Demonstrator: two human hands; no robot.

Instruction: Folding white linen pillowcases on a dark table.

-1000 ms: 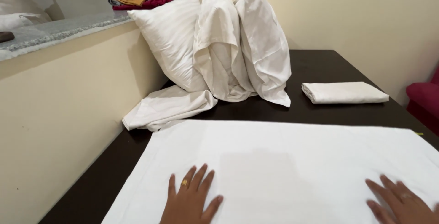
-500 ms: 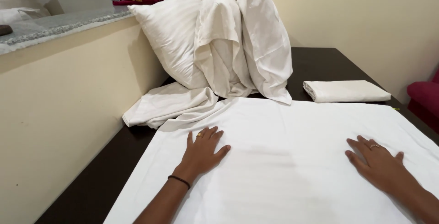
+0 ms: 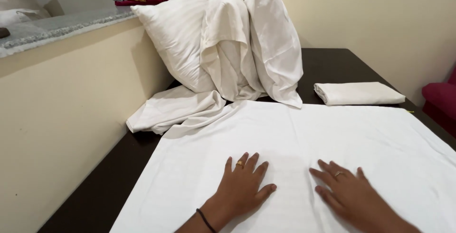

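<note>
Left hand (image 3: 243, 185) and right hand (image 3: 349, 195) lie flat, fingers spread, no grip on anything, pressing the white cloth (image 3: 294, 138) spread over the dark surface (image 3: 99, 190). Pillows (image 3: 228, 38) stand behind; folded cloth (image 3: 358, 93) far right.

1. Left hand (image 3: 243, 187): bare, no glove, gold ring with a raised top on one middle finger, nails short and unpainted.
2. Left wrist: thin black band (image 3: 205, 220), cord-like, worn just behind the hand; no watch.
3. Left forearm: bare, no sleeve showing up to the frame edge.
4. Right hand (image 3: 351, 196): bare, slim gold ring on one finger, nails short.
5. Right wrist and forearm: bare, no band or sleeve visible, cut off by the frame edge.
</note>
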